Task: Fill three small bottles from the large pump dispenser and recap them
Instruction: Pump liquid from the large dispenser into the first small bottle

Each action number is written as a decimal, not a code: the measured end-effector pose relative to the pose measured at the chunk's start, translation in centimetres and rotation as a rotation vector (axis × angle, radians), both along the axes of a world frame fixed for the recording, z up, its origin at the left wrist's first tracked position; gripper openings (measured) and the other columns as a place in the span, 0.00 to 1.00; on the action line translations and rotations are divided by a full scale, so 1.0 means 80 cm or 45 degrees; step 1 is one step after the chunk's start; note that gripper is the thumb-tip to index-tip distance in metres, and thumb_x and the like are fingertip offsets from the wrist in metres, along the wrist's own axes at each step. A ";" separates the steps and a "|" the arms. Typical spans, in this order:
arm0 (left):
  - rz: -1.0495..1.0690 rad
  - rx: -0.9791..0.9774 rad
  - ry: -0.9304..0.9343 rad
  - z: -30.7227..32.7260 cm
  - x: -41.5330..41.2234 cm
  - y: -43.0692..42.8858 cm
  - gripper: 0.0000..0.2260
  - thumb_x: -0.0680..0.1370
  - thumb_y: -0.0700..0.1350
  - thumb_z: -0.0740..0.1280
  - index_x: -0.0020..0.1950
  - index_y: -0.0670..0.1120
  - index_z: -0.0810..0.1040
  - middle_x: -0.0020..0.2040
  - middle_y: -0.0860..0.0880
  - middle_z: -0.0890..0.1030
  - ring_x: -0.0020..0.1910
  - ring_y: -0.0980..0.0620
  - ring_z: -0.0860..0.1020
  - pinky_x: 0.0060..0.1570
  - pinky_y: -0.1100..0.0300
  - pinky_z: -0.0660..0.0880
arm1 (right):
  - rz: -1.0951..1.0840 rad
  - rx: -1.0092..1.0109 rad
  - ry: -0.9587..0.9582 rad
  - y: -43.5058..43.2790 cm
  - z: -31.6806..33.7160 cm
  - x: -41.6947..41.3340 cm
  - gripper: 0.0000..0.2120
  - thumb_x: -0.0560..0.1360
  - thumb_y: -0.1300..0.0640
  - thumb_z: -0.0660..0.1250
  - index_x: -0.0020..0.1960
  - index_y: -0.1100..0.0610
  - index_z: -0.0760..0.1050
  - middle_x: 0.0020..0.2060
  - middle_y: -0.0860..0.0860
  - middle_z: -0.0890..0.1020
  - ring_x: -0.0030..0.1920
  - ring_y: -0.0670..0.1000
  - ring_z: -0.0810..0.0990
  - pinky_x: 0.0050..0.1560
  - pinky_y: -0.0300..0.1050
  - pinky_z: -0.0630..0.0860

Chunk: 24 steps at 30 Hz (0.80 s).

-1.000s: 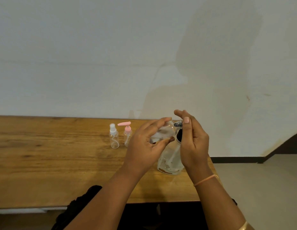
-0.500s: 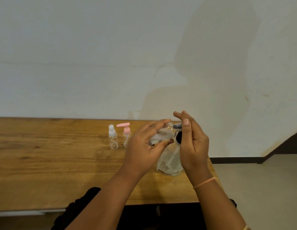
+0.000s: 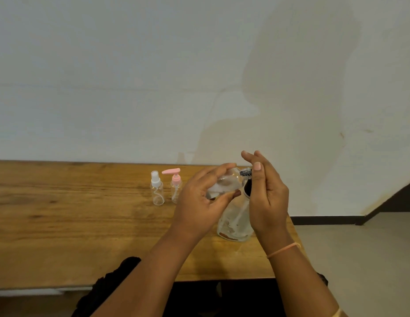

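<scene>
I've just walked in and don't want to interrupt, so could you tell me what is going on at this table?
A person appears to be filling a small clear bottle from the large pump dispenser. The left hand grips that bottle, tilted, with its mouth at the nozzle, while the right hand rests at the pump head. A white-capped bottle and a pink-capped bottle stand upright on the wooden table further left, untouched.

Pink pump top [image 3: 174,173], white spray top [image 3: 155,178], clear small bottles [image 3: 158,196] (streaky brown wood-grain table [image 3: 62,213]).
</scene>
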<state>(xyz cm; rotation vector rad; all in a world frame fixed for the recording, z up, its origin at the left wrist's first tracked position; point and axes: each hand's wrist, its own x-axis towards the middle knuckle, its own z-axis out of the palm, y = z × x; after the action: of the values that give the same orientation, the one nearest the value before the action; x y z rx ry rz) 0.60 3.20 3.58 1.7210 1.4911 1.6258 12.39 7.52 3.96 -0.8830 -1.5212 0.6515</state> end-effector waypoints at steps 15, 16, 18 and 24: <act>0.026 0.013 0.000 -0.004 0.001 -0.001 0.23 0.69 0.45 0.74 0.61 0.61 0.73 0.55 0.56 0.80 0.57 0.65 0.75 0.55 0.78 0.65 | -0.010 0.015 0.013 0.002 -0.004 -0.003 0.15 0.79 0.47 0.51 0.56 0.42 0.75 0.56 0.38 0.79 0.66 0.42 0.71 0.66 0.56 0.69; 0.027 0.032 0.006 -0.002 0.001 -0.001 0.22 0.69 0.46 0.73 0.61 0.59 0.74 0.55 0.57 0.79 0.57 0.65 0.74 0.55 0.78 0.66 | -0.011 0.027 0.020 0.002 0.000 -0.003 0.15 0.79 0.47 0.51 0.57 0.43 0.75 0.56 0.39 0.79 0.67 0.42 0.70 0.66 0.55 0.69; 0.023 0.045 0.029 0.000 0.001 0.001 0.22 0.70 0.45 0.74 0.62 0.58 0.74 0.55 0.58 0.79 0.57 0.66 0.74 0.55 0.78 0.66 | -0.024 0.037 -0.002 0.002 0.002 -0.004 0.15 0.79 0.47 0.51 0.58 0.42 0.74 0.57 0.39 0.78 0.67 0.41 0.70 0.67 0.57 0.68; -0.019 -0.061 -0.030 -0.007 -0.002 0.004 0.25 0.70 0.42 0.75 0.60 0.65 0.72 0.55 0.59 0.78 0.57 0.65 0.75 0.54 0.75 0.69 | -0.083 0.048 -0.091 0.006 -0.012 -0.001 0.13 0.79 0.47 0.50 0.56 0.37 0.72 0.55 0.35 0.77 0.64 0.46 0.74 0.64 0.64 0.68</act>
<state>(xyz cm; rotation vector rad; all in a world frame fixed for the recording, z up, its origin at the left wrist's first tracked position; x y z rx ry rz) 0.48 3.53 3.03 1.6781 1.4904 1.5844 12.28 8.00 2.97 -0.9315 -1.5568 0.5474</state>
